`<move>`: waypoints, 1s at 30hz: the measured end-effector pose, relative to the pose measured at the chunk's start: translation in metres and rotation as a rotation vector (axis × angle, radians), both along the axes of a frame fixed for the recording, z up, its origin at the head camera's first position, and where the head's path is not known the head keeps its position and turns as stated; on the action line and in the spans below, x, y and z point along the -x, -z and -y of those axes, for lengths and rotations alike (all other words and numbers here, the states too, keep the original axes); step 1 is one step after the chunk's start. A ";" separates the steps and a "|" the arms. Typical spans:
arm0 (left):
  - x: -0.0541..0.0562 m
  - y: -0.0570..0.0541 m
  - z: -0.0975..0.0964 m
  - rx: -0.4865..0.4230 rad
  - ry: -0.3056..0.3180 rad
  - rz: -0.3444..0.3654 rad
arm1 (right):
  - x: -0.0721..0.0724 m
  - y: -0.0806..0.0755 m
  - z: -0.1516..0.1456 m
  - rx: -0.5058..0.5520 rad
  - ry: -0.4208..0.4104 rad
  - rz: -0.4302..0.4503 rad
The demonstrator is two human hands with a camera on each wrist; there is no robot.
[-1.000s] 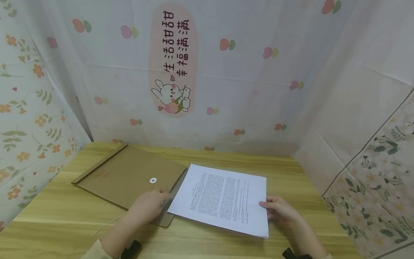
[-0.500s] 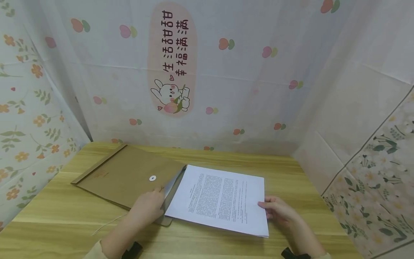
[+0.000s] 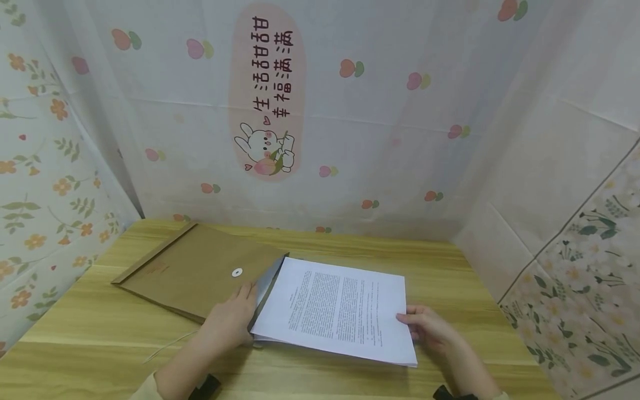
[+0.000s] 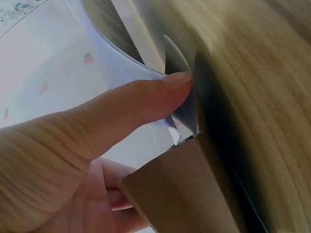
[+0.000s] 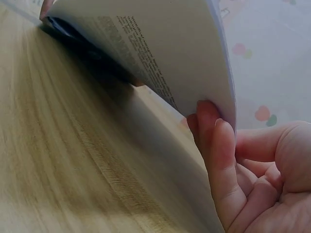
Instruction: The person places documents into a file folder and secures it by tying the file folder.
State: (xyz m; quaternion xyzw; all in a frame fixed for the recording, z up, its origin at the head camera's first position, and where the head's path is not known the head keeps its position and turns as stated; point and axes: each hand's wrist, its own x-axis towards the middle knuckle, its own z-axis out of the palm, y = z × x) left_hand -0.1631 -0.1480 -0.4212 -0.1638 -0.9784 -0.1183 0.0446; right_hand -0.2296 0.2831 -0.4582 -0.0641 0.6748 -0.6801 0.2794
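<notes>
A brown document envelope (image 3: 200, 261) with a white round button lies on the table at the left, its mouth facing right and gaping. My left hand (image 3: 230, 319) holds it at the near corner of the mouth. In the left wrist view the thumb (image 4: 146, 99) crosses the opening at the flap, and the fingers lie beyond the envelope's edge (image 4: 184, 187). My right hand (image 3: 432, 330) pinches a stack of printed papers (image 3: 335, 311) by its right edge, thumb on top. The stack's left edge meets the envelope's mouth, and its right end is raised above the table.
A thin string (image 3: 167, 347) trails from the envelope across the wooden table (image 3: 465, 300). Patterned cloth (image 3: 380, 139) hangs behind the table and along both sides.
The papers have shifted slightly left, up to the envelope's mouth, with my right hand. My left hand has spread its fingers over the envelope, and the mouth gapes wider.
</notes>
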 end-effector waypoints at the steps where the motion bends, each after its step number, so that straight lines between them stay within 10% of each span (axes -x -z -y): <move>1: 0.000 0.000 0.000 -0.003 0.001 -0.008 | -0.001 0.000 0.001 -0.001 -0.002 0.000; 30: -0.002 0.000 -0.004 -0.049 0.036 0.043 | 0.001 0.003 0.054 -0.015 0.297 -0.038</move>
